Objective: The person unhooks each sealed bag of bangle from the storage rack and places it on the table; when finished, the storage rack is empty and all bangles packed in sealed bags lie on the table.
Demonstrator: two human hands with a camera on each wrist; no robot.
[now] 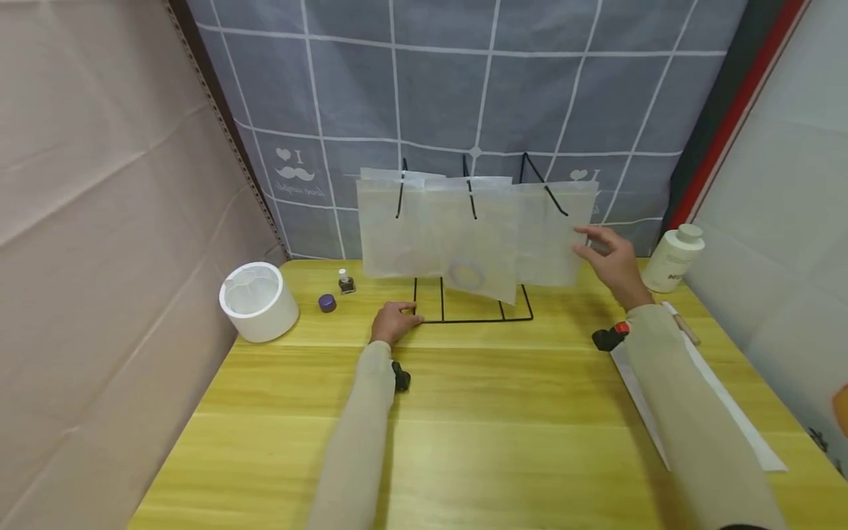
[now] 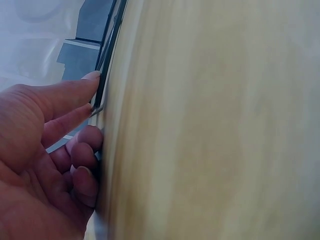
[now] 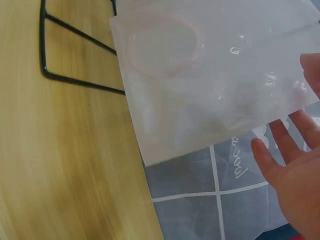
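A black wire display rack (image 1: 477,322) stands at the back of the table. Whitish translucent plastic bags (image 1: 397,235) hang side by side from its sloping prongs. Round outlines show through the middle bag (image 1: 480,250) and through a bag in the right wrist view. My left hand (image 1: 394,322) pinches the front left corner of the rack's base; the left wrist view shows thumb and finger at the black wire (image 2: 106,65). My right hand (image 1: 612,261) is at the outer edge of the right-hand bag (image 1: 548,239), fingers spread and fairly straight.
On the left stand a white cylindrical container (image 1: 265,324), a small bottle with a white cap (image 1: 347,283) and a purple lid (image 1: 327,302). A white bottle (image 1: 672,261) stands at back right. White sheets (image 1: 751,442) lie under the right forearm, near a brownish stick-like object (image 1: 685,326).
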